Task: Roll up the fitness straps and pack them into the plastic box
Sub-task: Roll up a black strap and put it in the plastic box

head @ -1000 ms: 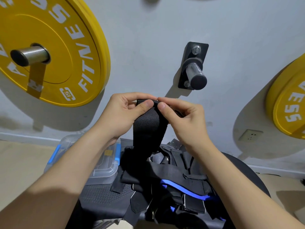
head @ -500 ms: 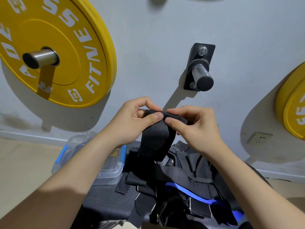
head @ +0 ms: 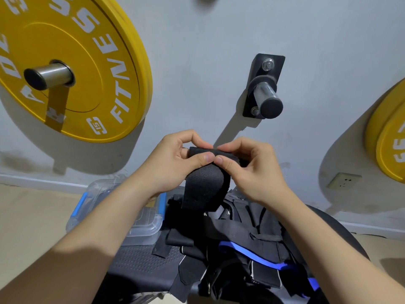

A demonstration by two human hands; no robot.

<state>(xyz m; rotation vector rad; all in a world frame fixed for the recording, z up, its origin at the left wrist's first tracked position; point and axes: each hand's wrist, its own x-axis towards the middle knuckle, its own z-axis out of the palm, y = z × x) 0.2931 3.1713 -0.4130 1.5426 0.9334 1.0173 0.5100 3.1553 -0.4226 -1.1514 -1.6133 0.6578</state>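
The plastic box (head: 144,229) sits low on your left on the counter (head: 140,260), and your left hand (head: 173,163) and right hand (head: 252,172) pinch the top end of the black strap (head: 203,189) side by side, its long part hanging straight down toward the pile of straps (head: 252,238).

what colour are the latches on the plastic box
Blue latches on the clear plastic box; the head view shows them best.

yel plate (head: 87,62) wall L | steel peg (head: 266,95) ctr | 2nd yel plate (head: 388,137) R | socket (head: 344,180) low R
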